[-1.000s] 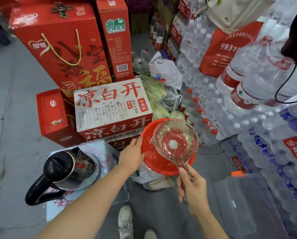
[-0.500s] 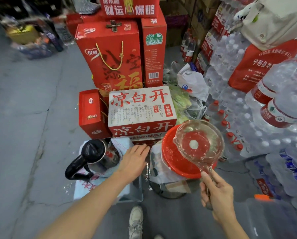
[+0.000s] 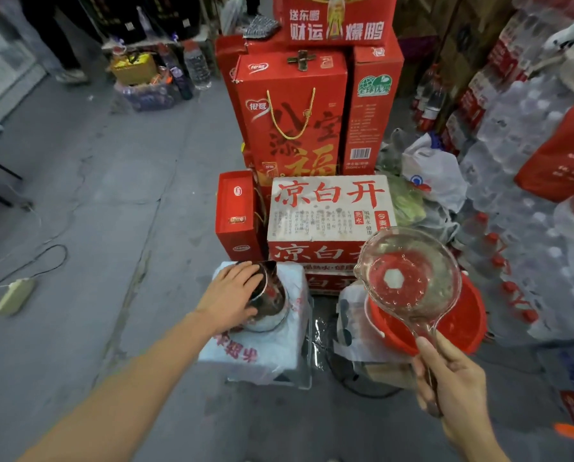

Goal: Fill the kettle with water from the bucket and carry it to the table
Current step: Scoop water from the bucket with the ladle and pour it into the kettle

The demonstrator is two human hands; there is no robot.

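Note:
A steel kettle (image 3: 269, 303) stands on a white wrapped pack (image 3: 279, 345) on the floor. My left hand (image 3: 229, 296) lies over its left side and top, covering the handle and lid. To the right sits a red bucket (image 3: 465, 325). Above the bucket my right hand (image 3: 452, 385) holds the handle of a clear plastic ladle (image 3: 409, 278), whose bowl carries water and hangs level over the bucket's left part.
Red and white cartons (image 3: 329, 221) are stacked right behind the kettle and bucket. Packs of bottled water (image 3: 525, 181) fill the right side. A power strip (image 3: 13, 295) and cable lie on the grey concrete floor (image 3: 112, 195) at left. A person's legs (image 3: 62, 45) stand far back left.
My left hand left the bucket's rim and moved left onto the kettle. The ladle stayed over the bucket in my right hand. The view swung up and left.

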